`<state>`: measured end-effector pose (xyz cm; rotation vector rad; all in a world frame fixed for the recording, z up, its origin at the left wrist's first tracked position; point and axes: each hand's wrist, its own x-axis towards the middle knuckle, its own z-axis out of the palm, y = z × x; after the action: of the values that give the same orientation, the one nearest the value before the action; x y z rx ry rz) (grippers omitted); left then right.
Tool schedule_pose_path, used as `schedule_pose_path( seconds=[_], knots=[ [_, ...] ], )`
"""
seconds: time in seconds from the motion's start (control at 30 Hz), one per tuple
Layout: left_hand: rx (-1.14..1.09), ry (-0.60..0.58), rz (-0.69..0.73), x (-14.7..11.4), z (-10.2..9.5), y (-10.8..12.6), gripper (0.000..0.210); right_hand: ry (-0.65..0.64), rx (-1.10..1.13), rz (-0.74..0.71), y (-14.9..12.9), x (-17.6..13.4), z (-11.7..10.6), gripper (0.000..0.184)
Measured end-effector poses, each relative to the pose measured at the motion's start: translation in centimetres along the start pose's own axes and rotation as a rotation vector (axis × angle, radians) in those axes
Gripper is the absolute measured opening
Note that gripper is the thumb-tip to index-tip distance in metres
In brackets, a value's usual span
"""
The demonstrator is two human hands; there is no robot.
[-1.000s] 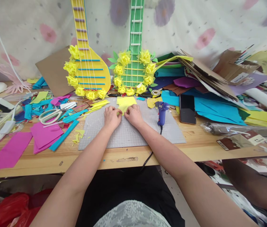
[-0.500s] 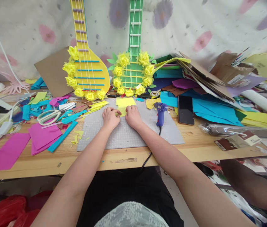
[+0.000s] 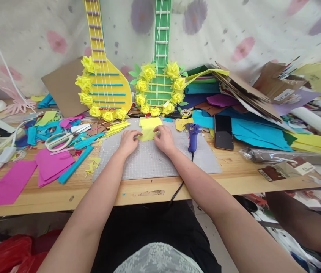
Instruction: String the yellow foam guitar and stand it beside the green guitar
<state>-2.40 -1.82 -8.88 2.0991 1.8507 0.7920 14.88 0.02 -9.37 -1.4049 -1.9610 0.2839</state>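
A small piece of yellow crepe paper (image 3: 147,135) lies over the grey cutting mat (image 3: 146,167) between my two hands. My left hand (image 3: 128,142) has its curled fingers closed at the paper's left edge. At the right edge, my right hand (image 3: 164,138) pinches the paper with thumb and fingers; the fingertips are partly hidden. Just beyond sits another yellow paper piece (image 3: 150,121). A blue glue gun (image 3: 194,138) stands on the mat to the right of my right hand, its cord running off the table's front edge.
Two guitar-like decorations, one yellow (image 3: 112,81) and one green (image 3: 160,81), stand behind the mat, trimmed with yellow paper flowers. White-handled scissors (image 3: 59,141), magenta paper (image 3: 52,165) and blue scraps lie left. A phone (image 3: 223,132) and stacked cardboard (image 3: 248,91) are right.
My hands have moved apart, the left one leftward and the right one slightly rightward. More of the yellow crepe paper between them now shows, spread wider.
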Motion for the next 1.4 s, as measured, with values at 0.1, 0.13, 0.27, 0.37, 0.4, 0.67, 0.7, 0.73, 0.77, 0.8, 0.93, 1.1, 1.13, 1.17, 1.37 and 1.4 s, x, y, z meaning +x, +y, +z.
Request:
schedule_pose_path(
  seconds=[0.1,0.13,0.27,0.37,0.4,0.67,0.7,0.73,0.77,0.8,0.93,1.1,1.13,1.17,1.37,1.4],
  knots=[
    [-0.034,0.029,-0.018,0.1,0.1,-0.3,0.026,-0.042,0.035,-0.005,0.1,-0.2,-0.2,0.022],
    [-0.042,0.033,-0.028,0.1,0.1,-0.4,0.025,-0.055,0.041,-0.014,0.1,-0.2,-0.2,0.022],
    [-0.039,0.056,-0.034,-0.1,-0.1,-0.2,0.032,-0.064,0.037,-0.022,0.0,-0.3,0.0,0.023],
    [-0.018,0.064,0.003,-0.2,-0.1,0.1,0.042,-0.074,0.037,0.001,0.0,-0.3,0.0,0.023],
    [-0.016,0.044,0.001,-0.2,0.0,0.3,0.044,-0.082,0.034,0.01,0.0,-0.2,0.1,0.024],
    [-0.077,-0.055,-0.16,0.9,0.3,2.3,0.032,-0.119,0.037,0.049,0.1,0.0,0.2,0.026],
    [-0.092,-0.059,-0.148,1.0,0.3,2.3,0.03,-0.12,0.041,0.05,0.0,0.0,0.2,0.026],
    [-0.114,-0.063,-0.132,1.0,0.3,2.4,0.028,-0.12,0.044,0.05,0.0,0.0,0.2,0.026],
    [-0.139,-0.067,-0.115,1.1,0.3,2.3,0.026,-0.119,0.047,0.05,0.0,0.0,0.2,0.026],
    [-0.163,-0.073,-0.099,1.1,0.4,2.2,0.026,-0.116,0.049,0.049,0.0,-0.1,0.2,0.025],
    [-0.287,-0.017,-0.045,1.0,0.8,1.5,0.038,-0.013,0.063,0.04,0.0,-0.1,-0.1,0.027],
    [-0.649,0.063,-0.082,0.9,1.5,0.7,0.064,0.173,0.111,0.079,0.0,-0.1,-0.6,0.042],
    [-0.731,0.036,-0.108,0.9,1.7,0.7,0.067,0.157,0.122,0.082,0.0,-0.1,-0.6,0.042],
    [-0.805,0.008,-0.131,0.8,1.8,0.7,0.068,0.121,0.129,0.077,0.0,-0.1,-0.5,0.04],
    [-0.809,-0.121,-0.213,0.4,2.4,1.1,0.06,-0.073,0.108,-0.033,0.0,-0.1,0.1,0.036],
    [-0.727,-0.122,-0.207,0.3,2.3,1.2,0.057,-0.085,0.098,-0.054,0.0,-0.1,0.2,0.037]
  ],
)
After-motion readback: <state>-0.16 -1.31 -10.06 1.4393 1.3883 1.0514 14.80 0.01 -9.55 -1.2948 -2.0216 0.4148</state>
